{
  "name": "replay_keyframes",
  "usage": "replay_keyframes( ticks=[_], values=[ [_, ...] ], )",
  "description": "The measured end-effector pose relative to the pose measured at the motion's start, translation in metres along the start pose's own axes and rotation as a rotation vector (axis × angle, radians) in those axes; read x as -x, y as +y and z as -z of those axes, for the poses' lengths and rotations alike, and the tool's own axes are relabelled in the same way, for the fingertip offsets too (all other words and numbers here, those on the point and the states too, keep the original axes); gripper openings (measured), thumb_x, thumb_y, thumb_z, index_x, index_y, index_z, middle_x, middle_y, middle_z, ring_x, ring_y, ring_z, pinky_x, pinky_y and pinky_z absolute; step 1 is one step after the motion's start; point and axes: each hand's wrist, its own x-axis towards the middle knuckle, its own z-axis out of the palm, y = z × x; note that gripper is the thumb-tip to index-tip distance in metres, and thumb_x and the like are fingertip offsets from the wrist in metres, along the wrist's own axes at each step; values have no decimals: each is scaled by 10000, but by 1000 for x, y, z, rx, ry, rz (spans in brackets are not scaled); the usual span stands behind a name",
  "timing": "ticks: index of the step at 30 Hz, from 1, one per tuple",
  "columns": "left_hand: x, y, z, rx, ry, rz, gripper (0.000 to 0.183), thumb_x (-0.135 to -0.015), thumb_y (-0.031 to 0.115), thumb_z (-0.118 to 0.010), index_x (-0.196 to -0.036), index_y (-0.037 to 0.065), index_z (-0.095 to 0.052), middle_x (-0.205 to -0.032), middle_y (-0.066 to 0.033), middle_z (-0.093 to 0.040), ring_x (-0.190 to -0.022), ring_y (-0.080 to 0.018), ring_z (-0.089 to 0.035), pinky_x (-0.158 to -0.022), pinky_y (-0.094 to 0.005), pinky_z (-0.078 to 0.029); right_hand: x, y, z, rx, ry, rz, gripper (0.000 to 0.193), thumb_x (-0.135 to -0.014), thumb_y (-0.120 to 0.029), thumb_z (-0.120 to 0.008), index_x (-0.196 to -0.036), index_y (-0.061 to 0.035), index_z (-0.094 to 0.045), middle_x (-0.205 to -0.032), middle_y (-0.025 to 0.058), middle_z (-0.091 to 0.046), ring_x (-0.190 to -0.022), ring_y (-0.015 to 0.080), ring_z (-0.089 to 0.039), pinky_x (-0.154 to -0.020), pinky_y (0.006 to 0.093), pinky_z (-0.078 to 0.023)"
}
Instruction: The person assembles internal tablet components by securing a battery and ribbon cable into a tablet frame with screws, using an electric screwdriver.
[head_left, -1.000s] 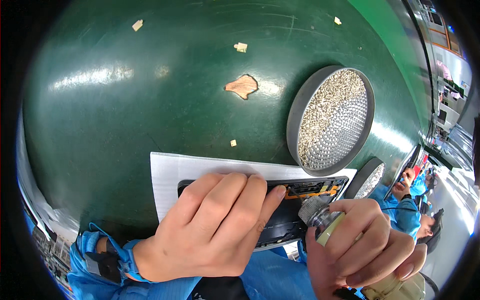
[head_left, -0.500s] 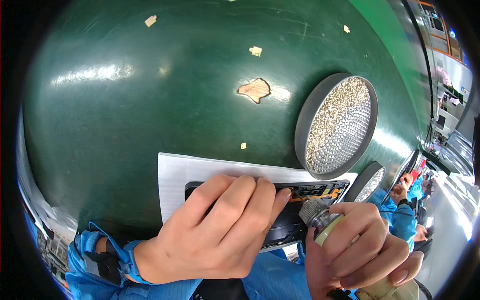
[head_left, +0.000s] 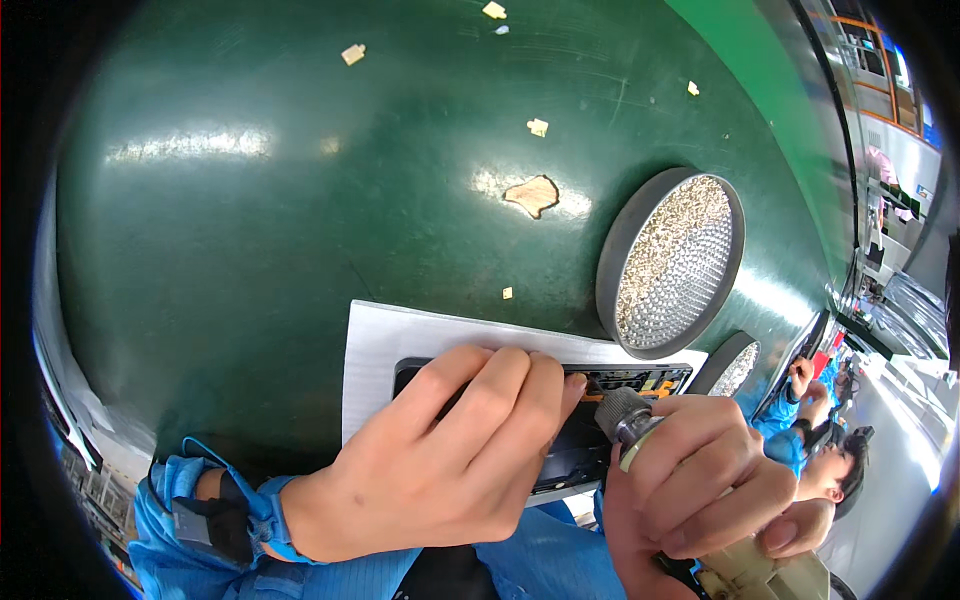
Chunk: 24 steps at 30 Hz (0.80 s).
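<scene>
An opened black smartphone [head_left: 578,452] lies on a white sheet [head_left: 372,350], with circuitry and orange strips showing near its far right edge. My left hand [head_left: 440,460] is laid across the phone, fingers bent and pressed together on it; its fingertips are partly hidden. In my right hand [head_left: 705,475] is an electric screwdriver [head_left: 625,412], gripped with the fingers wrapped round its body. The knurled grey nose points at the phone's inside, close beside my left thumb. I cannot make out the bit's tip or whether it touches a screw.
Beyond the phone stands a round grey tray [head_left: 607,275] holding many tiny screws on a dimpled plate. A smaller round tray [head_left: 712,376] sits to its right. Small yellowish tabs [head_left: 538,127] and a chipped patch [head_left: 533,196] mark the green table. A co-worker [head_left: 800,440] sits at right.
The view has shifted slightly, so the trays and tabs appear displaced. Both hands keep their grips, and the screwdriver's nose stays over the same part of the phone. More of the co-worker shows.
</scene>
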Motion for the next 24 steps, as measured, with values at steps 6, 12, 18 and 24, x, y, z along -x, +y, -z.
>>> replay_keyframes(
  ticks=[6, 12, 18, 24],
  values=[
    [-3, -3, 7, 36, -91, 6, 441, -718, 150, -745, -1141, 54, -827, -1177, -109, -643, -1070, -285, -609, -888, -408, -536, -1, 2, -1, 25, 95, 0, 658, -991, -427, -758, -1399, -48, -407, -928, 47, -548, -643, 142, -528, -474, 299, -441],
    [-7, -2, 11, -14, -107, -35, 333, -824, 146, -729, -1119, 11, -799, -1153, -129, -660, -1060, -280, -624, -891, -411, -551, -9, 2, 28, 39, 365, 158, 660, -902, -308, -849, -1320, -48, -410, -861, 14, -541, -594, 113, -515, -510, 264, -437],
    [-8, 0, 12, -50, -133, -32, 424, -761, 149, -723, -1167, 56, -802, -1161, -135, -650, -1042, -297, -616, -858, -412, -546, -8, 12, 38, -15, 293, 81, 689, -941, -490, -812, -1298, -11, -469, -902, -1, -511, -630, 73, -486, -543, 234, -416],
    [-8, 0, 11, -33, -153, -24, 508, -706, 142, -720, -1205, 73, -795, -1152, -141, -635, -1025, -317, -613, -854, -418, -541, -8, 16, 36, -3, 270, 43, 674, -957, -505, -788, -1292, -9, -479, -903, -7, -513, -631, 60, -481, -538, 232, -423]
  ],
)
